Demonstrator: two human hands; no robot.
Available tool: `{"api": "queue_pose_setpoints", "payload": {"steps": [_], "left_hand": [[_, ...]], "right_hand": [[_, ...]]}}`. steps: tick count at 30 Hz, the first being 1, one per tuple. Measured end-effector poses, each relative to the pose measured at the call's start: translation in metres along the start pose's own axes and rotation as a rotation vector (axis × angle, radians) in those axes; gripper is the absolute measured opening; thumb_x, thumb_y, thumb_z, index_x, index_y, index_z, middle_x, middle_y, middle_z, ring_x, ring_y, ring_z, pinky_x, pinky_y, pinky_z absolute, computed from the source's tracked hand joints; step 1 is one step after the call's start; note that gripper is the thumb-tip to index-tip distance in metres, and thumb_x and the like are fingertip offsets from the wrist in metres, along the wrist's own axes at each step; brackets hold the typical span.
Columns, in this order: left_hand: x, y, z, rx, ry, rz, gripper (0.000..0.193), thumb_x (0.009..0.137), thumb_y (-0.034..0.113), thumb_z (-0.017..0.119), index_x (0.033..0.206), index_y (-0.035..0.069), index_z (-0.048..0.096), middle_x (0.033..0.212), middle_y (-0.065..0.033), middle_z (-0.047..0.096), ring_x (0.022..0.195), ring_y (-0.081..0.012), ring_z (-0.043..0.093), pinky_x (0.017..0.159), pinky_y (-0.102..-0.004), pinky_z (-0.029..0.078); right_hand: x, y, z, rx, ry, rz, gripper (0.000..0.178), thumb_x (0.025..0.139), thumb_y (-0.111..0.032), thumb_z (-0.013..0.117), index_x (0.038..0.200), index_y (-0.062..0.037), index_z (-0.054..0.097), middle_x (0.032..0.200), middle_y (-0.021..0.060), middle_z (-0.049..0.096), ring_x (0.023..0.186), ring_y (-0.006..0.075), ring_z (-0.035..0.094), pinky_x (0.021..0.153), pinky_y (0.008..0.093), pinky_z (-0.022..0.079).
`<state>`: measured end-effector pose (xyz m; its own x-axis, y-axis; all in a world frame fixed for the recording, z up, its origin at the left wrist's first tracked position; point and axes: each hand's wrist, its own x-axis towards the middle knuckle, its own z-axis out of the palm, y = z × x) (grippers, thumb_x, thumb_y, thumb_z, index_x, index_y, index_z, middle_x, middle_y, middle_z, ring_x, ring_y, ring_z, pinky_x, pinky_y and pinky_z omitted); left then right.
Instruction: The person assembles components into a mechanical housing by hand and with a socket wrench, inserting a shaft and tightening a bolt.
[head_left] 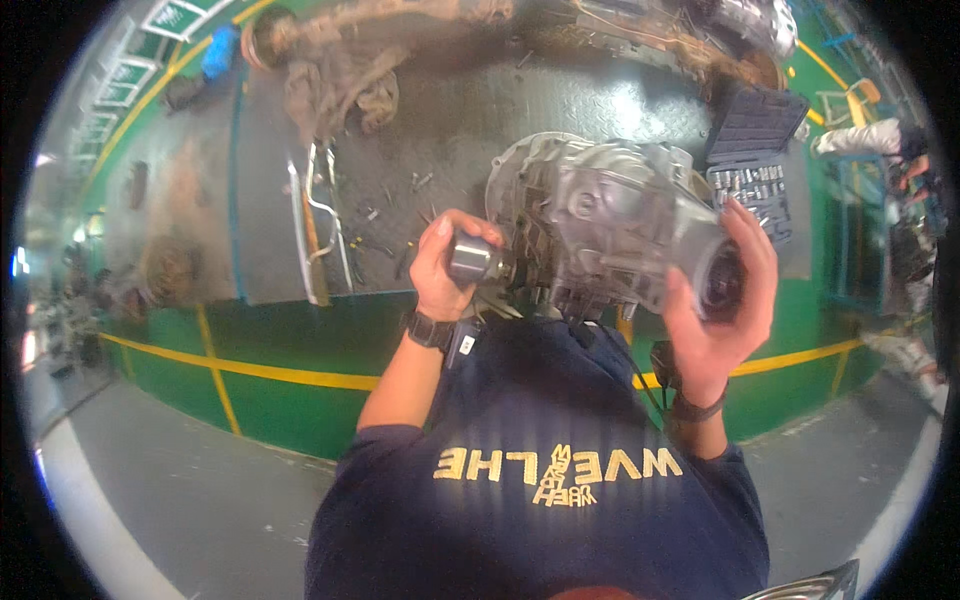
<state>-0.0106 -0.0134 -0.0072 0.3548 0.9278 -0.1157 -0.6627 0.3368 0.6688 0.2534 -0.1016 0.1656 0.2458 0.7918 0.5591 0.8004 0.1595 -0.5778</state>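
A large grey metal gearbox housing [625, 215] lies on the dark workbench in front of me. My left hand [437, 272] is closed round a short, shiny metal cylinder [471, 260], held beside the left end of the housing. Whether the cylinder touches the housing I cannot tell. My right hand [728, 325] is at the housing's right end, thumb and fingers spread on either side of its round dark opening [718, 278]. Its fingers seem to rest against the casting, though blur hides the contact.
An open socket set case [752, 170] sits right of the housing. Long metal bars [318, 215] and small loose parts [370, 215] lie to the left on the workbench [440, 110]. A rag [345, 90] and a rusty axle [640, 45] are at the back. Another person [865, 138] is at far right.
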Motion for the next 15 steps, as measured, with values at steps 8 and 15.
{"api": "queue_pose_setpoints", "payload": {"steps": [8, 15], "left_hand": [[0.036, -0.002, -0.019, -0.455, -0.477, -0.137, 0.068, 0.107, 0.057, 0.039, 0.072, 0.004, 0.063, 0.071, -0.0169, 0.066, 0.079, -0.0372, 0.064, 0.078, -0.0477, 0.050], [0.032, -0.012, -0.015, -0.697, -0.413, -0.201, 0.067, 0.111, 0.048, 0.033, 0.065, 0.006, 0.057, 0.064, -0.0163, 0.063, 0.073, -0.0345, 0.061, 0.073, -0.0437, 0.051]], "right_hand": [[-0.008, -0.021, 0.020, -0.143, 0.097, 0.285, 0.043, 0.085, 0.002, 0.077, 0.127, 0.0025, 0.065, 0.126, 0.0112, 0.066, 0.116, 0.0231, 0.061, 0.106, 0.0360, 0.045], [-0.010, -0.012, 0.022, -0.152, 0.147, 0.230, 0.038, 0.085, 0.004, 0.075, 0.123, 0.0054, 0.067, 0.121, 0.0125, 0.068, 0.115, 0.0238, 0.062, 0.106, 0.0369, 0.046]]}}
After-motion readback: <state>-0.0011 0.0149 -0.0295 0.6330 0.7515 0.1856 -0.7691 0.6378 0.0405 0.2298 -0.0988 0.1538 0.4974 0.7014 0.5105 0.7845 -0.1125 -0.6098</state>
